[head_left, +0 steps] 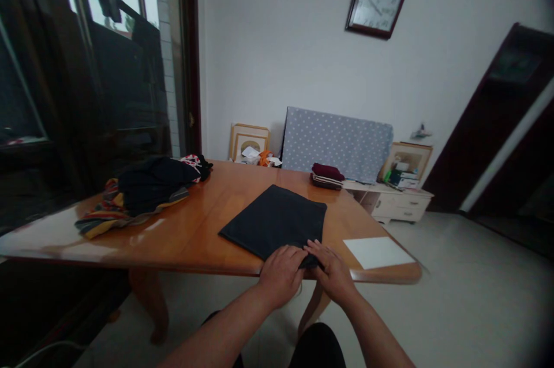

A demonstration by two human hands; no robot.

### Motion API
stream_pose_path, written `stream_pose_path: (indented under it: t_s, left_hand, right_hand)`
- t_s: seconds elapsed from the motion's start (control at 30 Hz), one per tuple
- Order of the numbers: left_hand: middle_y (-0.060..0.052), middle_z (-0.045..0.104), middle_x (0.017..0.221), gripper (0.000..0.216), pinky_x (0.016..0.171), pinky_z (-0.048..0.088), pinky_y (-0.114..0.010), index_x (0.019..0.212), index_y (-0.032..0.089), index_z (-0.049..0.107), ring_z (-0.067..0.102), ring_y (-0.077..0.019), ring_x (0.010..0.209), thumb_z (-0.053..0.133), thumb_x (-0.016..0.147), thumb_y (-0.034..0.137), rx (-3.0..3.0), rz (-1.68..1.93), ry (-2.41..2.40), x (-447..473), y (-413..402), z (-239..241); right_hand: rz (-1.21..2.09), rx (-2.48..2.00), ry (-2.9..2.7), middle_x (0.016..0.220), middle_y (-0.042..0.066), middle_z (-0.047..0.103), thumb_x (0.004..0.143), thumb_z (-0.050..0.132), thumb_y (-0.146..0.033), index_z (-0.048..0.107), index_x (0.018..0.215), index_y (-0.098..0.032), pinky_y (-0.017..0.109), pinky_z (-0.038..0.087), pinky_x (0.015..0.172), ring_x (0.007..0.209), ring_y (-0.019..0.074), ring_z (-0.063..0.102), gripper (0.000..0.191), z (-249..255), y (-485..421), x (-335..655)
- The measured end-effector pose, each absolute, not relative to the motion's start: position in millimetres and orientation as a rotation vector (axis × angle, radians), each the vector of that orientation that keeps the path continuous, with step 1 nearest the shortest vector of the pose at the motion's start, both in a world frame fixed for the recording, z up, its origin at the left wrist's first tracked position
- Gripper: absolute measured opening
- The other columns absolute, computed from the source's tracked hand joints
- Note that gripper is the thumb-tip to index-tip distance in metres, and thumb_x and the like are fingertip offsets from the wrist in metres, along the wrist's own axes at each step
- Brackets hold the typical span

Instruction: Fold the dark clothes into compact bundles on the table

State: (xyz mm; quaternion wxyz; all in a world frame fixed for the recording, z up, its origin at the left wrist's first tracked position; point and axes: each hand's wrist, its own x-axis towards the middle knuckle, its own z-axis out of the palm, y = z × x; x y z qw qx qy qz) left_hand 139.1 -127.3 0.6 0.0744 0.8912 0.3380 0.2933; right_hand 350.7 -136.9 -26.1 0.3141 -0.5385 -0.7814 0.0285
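A black cloth (277,218) lies flat and folded on the wooden table (203,241), one corner pointing toward me at the near edge. My left hand (281,273) is closed on the left side of that near corner, its fingers together on the fabric. On the right side of the same corner, my right hand (331,270) grips the fabric, fingertips over it and close to the left hand. A small bunched fold of the cloth shows between the hands. Both thumbs are mostly hidden.
A heap of dark and striped clothes (151,189) lies on the table's left. A stack of folded clothes (328,176) sits at the far edge. To the right is a white sheet (378,252). A low white cabinet (400,203) stands behind.
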Motion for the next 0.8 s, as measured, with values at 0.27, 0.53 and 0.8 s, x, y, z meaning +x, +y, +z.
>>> stream_pose_path:
  t_s: [0.27,0.53,0.8]
  left_hand:
    - [-0.007,0.059,0.136,0.045,0.116,0.033,-0.044,0.130,0.022,0.056,0.052,-0.0230,0.126,0.055,0.086,0.016,2.723,0.918,1.031,135.8,-114.9,-19.1]
    - [-0.007,0.060,0.137,0.045,0.116,0.034,-0.046,0.132,0.020,0.055,0.052,-0.0226,0.128,0.052,0.088,0.016,2.804,0.949,1.014,136.4,-113.6,-25.0]
    - [-0.006,0.060,0.138,0.044,0.117,0.034,-0.044,0.132,0.020,0.056,0.051,-0.0214,0.130,0.050,0.089,0.014,2.803,0.930,1.028,137.6,-111.5,-25.6]
  right_hand:
    - [0.056,-1.400,-2.049,0.140,0.004,0.058,0.085,0.053,-0.020,0.061,0.133,-0.030,0.052,0.036,0.112,0.135,0.0256,0.048,0.050,-29.3,-134.8,351.3]
    - [0.058,-1.418,-2.018,0.140,0.003,0.058,0.078,0.055,-0.014,0.061,0.133,-0.032,0.051,0.034,0.113,0.135,0.0239,0.048,0.058,-26.2,-137.7,349.0]
    - [0.058,-1.432,-2.015,0.140,0.003,0.058,0.075,0.054,-0.010,0.060,0.134,-0.030,0.050,0.033,0.114,0.135,0.0239,0.048,0.062,-26.0,-137.5,347.6]
